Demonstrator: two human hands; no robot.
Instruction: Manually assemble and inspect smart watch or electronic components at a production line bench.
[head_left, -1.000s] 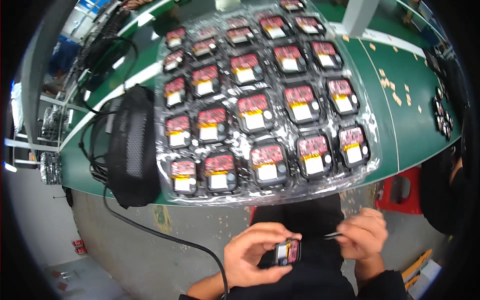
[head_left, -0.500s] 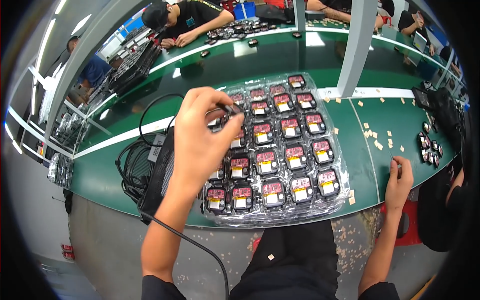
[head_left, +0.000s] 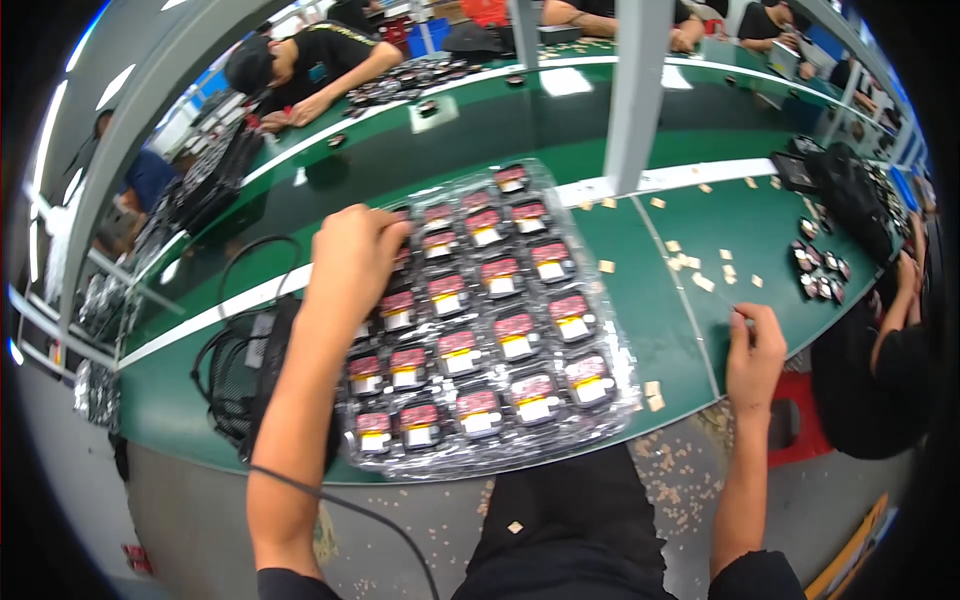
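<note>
A clear plastic tray [head_left: 612, 375] holds rows of small black square device housings [head_left: 458, 353], each with a red circuit board, a white label and a yellow strip. My left hand [head_left: 352, 255] is over the tray's far left corner, its fingers curled down beside a housing there; what they grip is hidden. To the right of the tray, my right hand [head_left: 757, 350] is closed in a pinch above the green table [head_left: 660, 330]. Something thin seems to stick out from its fingertips, too fine to make out. Small beige squares [head_left: 703, 283] lie just beyond that hand.
A black mesh bag [head_left: 235, 375] with cables lies left of the tray. A grey post [head_left: 637, 110] rises behind it. More housings [head_left: 822, 272] and a black bag [head_left: 850, 195] are at the right. Across the green belt, co-workers sit at another bench.
The view has shifted, so the tray appears further left. My left hand has lowered toward the tray's far left corner, and its fingertips are now hidden. My right hand keeps its pinch.
</note>
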